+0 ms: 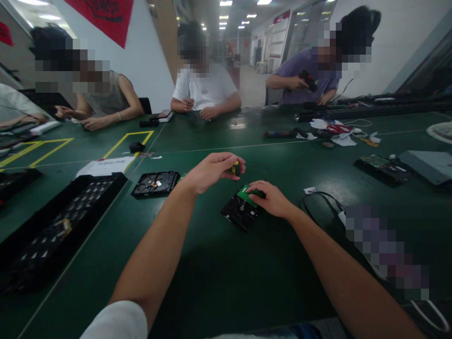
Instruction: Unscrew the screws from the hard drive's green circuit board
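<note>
Just ahead of me on the green table lies a black hard drive [236,213], turned at an angle, with a green circuit board [244,192] over its far part. My right hand [271,198] is at the drive's right side, thumb and fingers bent around the edge by the board. Raised a little beyond the drive, my left hand [221,169] is closed around a yellow-and-black screwdriver handle [236,167]. Its shaft and tip are hidden from view. Left of my left wrist lies a second hard drive [155,183].
A long black tray [65,221] lies on the left. To the right are a third hard drive [383,168], a grey metal box [429,165] and a black cable [319,194]. Several people sit across the table [197,249], one holding a power tool [308,81].
</note>
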### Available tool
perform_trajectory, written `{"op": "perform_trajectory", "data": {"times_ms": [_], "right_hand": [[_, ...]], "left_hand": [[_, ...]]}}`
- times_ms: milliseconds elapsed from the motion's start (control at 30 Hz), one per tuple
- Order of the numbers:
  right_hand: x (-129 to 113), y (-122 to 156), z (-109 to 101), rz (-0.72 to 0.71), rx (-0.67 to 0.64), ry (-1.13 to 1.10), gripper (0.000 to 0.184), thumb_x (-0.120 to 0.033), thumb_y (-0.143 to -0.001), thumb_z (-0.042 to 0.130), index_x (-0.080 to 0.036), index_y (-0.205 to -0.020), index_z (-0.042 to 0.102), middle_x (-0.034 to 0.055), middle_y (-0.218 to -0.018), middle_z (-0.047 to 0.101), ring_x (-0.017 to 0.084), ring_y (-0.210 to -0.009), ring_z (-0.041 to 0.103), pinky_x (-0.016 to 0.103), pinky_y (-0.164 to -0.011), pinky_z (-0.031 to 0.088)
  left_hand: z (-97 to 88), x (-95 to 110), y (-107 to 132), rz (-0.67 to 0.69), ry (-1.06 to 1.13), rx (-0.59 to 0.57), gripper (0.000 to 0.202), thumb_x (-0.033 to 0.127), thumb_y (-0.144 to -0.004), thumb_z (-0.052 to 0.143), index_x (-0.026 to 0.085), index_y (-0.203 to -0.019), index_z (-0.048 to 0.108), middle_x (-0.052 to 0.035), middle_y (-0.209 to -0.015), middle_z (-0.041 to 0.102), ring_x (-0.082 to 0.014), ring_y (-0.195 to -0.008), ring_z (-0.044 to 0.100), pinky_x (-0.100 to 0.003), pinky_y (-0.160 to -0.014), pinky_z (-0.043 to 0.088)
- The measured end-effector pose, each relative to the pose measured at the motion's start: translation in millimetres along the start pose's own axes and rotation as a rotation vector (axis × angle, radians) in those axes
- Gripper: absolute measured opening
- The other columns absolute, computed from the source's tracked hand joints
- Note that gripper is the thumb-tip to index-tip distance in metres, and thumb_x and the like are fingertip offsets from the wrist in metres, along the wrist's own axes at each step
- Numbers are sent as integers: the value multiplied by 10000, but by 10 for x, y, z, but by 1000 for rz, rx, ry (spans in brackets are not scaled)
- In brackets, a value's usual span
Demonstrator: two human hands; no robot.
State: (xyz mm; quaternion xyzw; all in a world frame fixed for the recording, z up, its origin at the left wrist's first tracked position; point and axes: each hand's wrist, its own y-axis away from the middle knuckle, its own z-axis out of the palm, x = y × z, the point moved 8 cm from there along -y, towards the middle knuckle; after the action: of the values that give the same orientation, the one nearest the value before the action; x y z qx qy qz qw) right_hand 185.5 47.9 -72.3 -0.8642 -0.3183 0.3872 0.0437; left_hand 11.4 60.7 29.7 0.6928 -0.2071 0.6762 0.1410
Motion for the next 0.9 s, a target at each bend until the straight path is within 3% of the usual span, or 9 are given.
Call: {"op": "perform_trajectory", "data": {"times_ms": [133, 333, 500, 900], "right_hand": [[28, 3, 12, 1, 1, 1, 193, -235, -967, 687, -289, -1141, 749, 68, -1292, 734, 273, -1255, 658, 527, -1117, 476], [25, -1, 10, 1, -7, 16, 192, -237, -977, 676, -293, -1148, 743, 69, -1297, 728, 277, -1257, 654, 536, -1109, 480], [-7, 6, -8, 17, -1, 6, 188, -234, -973, 679, -289, -1138, 750, 75, -1293, 729, 279, -1252, 656, 534, -1108, 483], [21, 8, 8, -12, 6, -2, 184, -248, -978, 681, -275, -1147, 749, 82, -1284, 726, 277, -1245, 659, 514, -1105, 485]], "left_hand": [[-56, 1, -14, 50, -125, 40, 397, 516, -965, 685, 150, -1106, 740, -94, -1028, 726, -190, -937, 695, -331, -812, 626], [-112, 57, -8, 100, -384, 117, 383, 553, -931, 718, 170, -947, 737, -63, -884, 713, -158, -785, 659, -259, -667, 573], [-19, 72, 15, 81, -383, 42, 388, 548, -910, 745, 162, -933, 721, -58, -856, 707, -157, -754, 649, -266, -649, 563], [69, 86, 26, 70, -165, -81, 334, 451, -983, 637, 160, -1134, 706, -118, -1140, 721, -212, -1008, 692, -265, -679, 601]]}}
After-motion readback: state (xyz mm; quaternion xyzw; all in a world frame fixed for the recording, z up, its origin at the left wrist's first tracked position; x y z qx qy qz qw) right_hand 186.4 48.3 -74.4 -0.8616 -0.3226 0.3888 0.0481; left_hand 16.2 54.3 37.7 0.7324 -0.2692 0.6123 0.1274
